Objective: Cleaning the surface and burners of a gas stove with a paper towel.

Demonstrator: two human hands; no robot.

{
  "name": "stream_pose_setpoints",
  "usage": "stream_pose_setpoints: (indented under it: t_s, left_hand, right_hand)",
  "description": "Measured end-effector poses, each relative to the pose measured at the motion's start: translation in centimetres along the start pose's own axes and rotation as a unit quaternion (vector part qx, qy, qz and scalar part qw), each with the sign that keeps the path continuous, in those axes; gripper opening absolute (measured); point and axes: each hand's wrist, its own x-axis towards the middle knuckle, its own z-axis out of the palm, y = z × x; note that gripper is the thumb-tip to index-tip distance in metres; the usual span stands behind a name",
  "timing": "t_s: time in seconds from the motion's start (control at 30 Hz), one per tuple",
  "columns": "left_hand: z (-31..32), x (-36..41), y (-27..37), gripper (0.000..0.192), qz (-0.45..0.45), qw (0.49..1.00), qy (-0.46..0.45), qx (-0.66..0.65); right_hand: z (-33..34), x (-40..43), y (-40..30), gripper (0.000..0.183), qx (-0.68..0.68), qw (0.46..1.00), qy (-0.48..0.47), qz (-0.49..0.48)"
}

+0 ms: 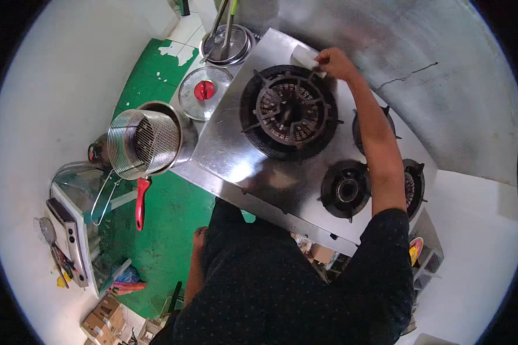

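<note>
My right hand [333,63] grips a white cloth or paper wipe [305,56] on the steel top of a gas stove [224,142], just behind the large burner [291,112]. The fingers close on the wipe's near end, and the rest of it lies against the steel. Below the stove's front edge, at the left of my body, my left hand [200,236] hangs low with its fingers curled. Whether it holds anything cannot be told. Smaller burners [347,191] stand on the right part of the stove, partly hidden by my right forearm.
Left of the stove are a glass lid with a red knob [204,90], strainers in a metal bowl [228,45], and a wire basket [144,142] resting on a pot [185,138] with a red handle. Behind rises a metal wall [397,51]. Cardboard boxes [103,319] lie at lower left.
</note>
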Motion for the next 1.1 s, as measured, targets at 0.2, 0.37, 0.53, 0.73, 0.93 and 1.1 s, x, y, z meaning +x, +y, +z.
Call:
stream_pose_setpoints:
  t_s: [0.2, 0.37, 0.53, 0.73, 0.93, 1.1]
  left_hand:
    - [0.1, -1.8, -2.5, 0.026, -0.033, 0.997, 0.015, -0.066]
    - [0.4, -1.6, -4.1, 0.029, -0.059, 0.996, -0.045, -0.054]
    - [-0.6, 1.4, -9.8, 0.03, 0.015, 0.992, -0.036, -0.123]
    - [0.1, 1.5, -3.8, 0.03, -0.004, 0.997, -0.058, -0.043]
    - [-0.1, 0.3, -1.1, 0.028, -0.027, 0.997, -0.062, -0.042]
    - [0.1, 0.3, -0.3, 0.028, -0.022, 0.999, -0.029, 0.012]
  right_hand:
    - [0.0, 5.0, -2.8, 0.022, -0.011, 0.994, -0.109, 0.0]
    - [0.2, 4.7, -3.4, 0.024, -0.04, 0.994, 0.081, -0.068]
    - [-2.4, 0.1, -2.9, 0.022, -0.06, 0.986, 0.153, 0.005]
    - [0.0, -5.5, -0.7, 0.02, -0.038, 0.99, 0.131, 0.031]
    - [-0.1, -1.1, -1.7, 0.017, -0.076, 0.992, 0.086, 0.046]
    - [-0.9, 3.1, -2.0, 0.017, -0.016, 0.996, -0.089, 0.008]
